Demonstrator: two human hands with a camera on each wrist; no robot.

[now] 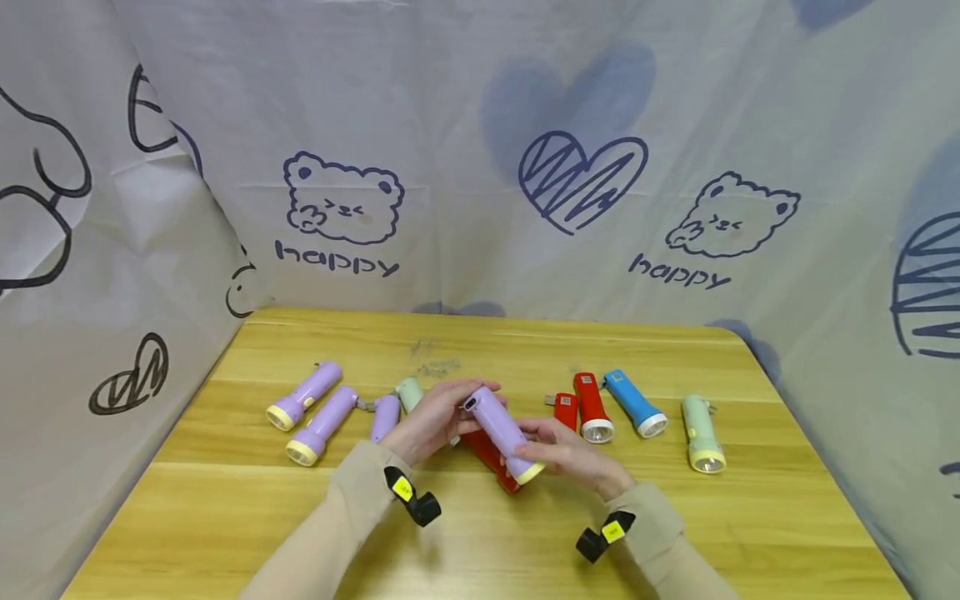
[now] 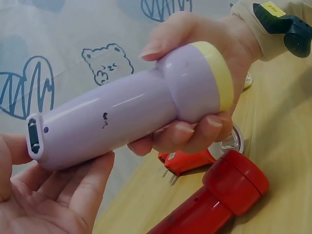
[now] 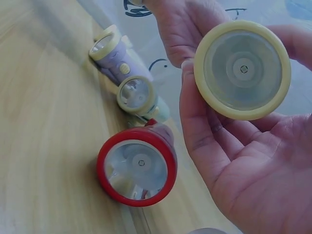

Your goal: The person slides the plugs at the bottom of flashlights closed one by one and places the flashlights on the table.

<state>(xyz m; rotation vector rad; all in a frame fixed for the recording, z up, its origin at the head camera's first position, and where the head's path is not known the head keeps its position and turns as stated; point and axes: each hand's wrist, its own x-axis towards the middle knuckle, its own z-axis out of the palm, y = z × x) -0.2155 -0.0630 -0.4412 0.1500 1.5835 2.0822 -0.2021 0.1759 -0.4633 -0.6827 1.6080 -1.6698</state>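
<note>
Over the middle of the table, a purple flashlight (image 1: 498,429) with a yellow rim is held between both hands. My left hand (image 1: 433,419) holds its tail, where a dark port slot shows in the left wrist view. Around the flared head, my right hand (image 1: 567,457) grips with thumb and fingers. The clear lens (image 3: 243,70) faces the right wrist camera, unlit. A small dark mark (image 2: 105,120) is on the purple barrel. Below the hands lies a red flashlight (image 1: 486,452), partly covered by the purple one in the head view.
On the left lie purple flashlights (image 1: 322,425) and a pale green one (image 1: 409,393), partly behind my left arm. To the right are two red flashlights (image 1: 591,400), a blue one (image 1: 633,404) and another green one (image 1: 699,429). A printed cloth (image 1: 465,208) hangs behind the wooden table (image 1: 360,533).
</note>
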